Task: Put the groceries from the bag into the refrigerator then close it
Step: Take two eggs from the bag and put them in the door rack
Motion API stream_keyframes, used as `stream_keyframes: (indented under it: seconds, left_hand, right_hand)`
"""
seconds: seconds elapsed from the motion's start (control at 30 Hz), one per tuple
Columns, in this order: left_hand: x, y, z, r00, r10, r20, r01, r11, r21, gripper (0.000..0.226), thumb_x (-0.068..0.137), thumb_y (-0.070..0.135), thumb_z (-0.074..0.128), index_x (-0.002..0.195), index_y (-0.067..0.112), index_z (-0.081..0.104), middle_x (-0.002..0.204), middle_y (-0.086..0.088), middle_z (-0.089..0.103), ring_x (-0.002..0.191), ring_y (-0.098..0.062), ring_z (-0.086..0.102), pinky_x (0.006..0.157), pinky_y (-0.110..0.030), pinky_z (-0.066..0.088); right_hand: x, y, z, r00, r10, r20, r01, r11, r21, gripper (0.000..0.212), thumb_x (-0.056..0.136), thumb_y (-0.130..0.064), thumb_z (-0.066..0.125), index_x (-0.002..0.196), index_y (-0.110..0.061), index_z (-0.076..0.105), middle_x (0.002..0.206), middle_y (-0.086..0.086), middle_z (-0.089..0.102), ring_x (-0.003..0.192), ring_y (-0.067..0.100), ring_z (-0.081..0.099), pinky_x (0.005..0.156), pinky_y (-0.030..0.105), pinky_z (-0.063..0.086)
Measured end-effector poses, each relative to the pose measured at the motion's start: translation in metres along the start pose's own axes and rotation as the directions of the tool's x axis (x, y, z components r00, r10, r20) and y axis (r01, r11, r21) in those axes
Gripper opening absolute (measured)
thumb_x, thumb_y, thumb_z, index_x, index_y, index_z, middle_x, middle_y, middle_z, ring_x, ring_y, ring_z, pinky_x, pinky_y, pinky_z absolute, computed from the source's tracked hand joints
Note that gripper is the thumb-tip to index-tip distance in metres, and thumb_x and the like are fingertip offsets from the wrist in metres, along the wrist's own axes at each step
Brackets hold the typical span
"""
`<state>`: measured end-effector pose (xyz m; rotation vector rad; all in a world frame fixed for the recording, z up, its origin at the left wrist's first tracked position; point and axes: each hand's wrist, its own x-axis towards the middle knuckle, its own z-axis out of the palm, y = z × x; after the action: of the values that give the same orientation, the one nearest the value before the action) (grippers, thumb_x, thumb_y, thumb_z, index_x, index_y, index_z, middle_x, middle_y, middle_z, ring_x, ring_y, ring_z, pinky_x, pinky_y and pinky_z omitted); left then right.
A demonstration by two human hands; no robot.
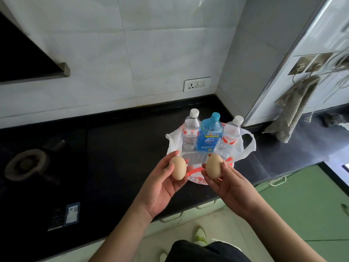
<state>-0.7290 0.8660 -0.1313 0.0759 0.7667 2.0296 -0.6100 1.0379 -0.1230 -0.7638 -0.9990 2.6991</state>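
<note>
Gas burner (25, 165) on black counter (120, 148), wall socket (197, 84), grey towel (294, 108) (hanging on hook)

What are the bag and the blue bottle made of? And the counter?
Bag: thin plastic film, probably; white, see-through, crinkled. Blue bottle: looks like clear plastic; it is glossy, and blue liquid shows through it. Counter: dark and polished, perhaps stone; light reflects off it.

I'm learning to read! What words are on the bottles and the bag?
Right clear bottle: red brand word, too blurred to read.
Blue bottle: yellow and white writing, too blurred.
Left clear bottle: small red-and-white label, unreadable.
Plastic bag: red print, crumpled, unreadable.
</note>
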Motion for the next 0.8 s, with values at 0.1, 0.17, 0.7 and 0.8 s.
stream_keyframes:
  seconds: [0.1,0.17,0.7,0.8]
  left_hand:
    - [-0.004,0.001,0.0,0.999,0.013,0.037,-0.012,1.0,-0.011,0.048,0.078,0.021,0.08,0.122,0.01,0.066,0.124,-0.021,0.065,0.111,-0.034,0.065,0.076,-0.032,0.059]
    - [-0.008,0.001,0.001,0.998,0.028,0.053,-0.027,1.0,-0.01,0.056,0.07,0.025,0.087,0.12,0.011,0.067,0.123,-0.02,0.065,0.112,-0.034,0.065,0.076,-0.032,0.059]
    - [-0.025,-0.029,0.051,0.989,0.145,-0.003,-0.144,0.988,0.052,0.055,0.07,0.026,0.088,0.119,0.011,0.067,0.12,-0.019,0.066,0.103,-0.03,0.068,0.076,-0.032,0.059]
    - [-0.022,-0.045,0.067,0.987,0.162,-0.015,-0.161,0.984,0.073,0.053,0.069,0.026,0.088,0.117,0.012,0.069,0.119,-0.018,0.066,0.101,-0.029,0.069,0.074,-0.031,0.059]
  right_hand:
    - [-0.004,0.0,0.002,1.0,-0.001,0.022,0.001,1.0,-0.01,0.087,0.059,-0.037,0.09,0.131,-0.006,0.053,0.128,0.025,0.059,0.117,0.035,0.059,0.087,0.036,0.055]
    - [-0.007,-0.001,0.004,0.999,0.003,0.041,-0.002,1.0,-0.015,0.087,0.061,-0.038,0.089,0.132,-0.005,0.051,0.128,0.025,0.059,0.118,0.036,0.058,0.087,0.036,0.055]
    - [-0.026,-0.04,-0.02,0.958,0.103,0.267,-0.121,0.991,0.054,0.064,0.068,-0.03,0.085,0.124,-0.009,0.062,0.132,0.021,0.057,0.116,0.034,0.06,0.08,0.035,0.057]
    - [-0.029,-0.053,-0.034,0.952,0.108,0.286,-0.119,0.993,0.023,0.064,0.069,-0.033,0.085,0.125,-0.011,0.062,0.131,0.02,0.058,0.114,0.032,0.061,0.082,0.034,0.056]
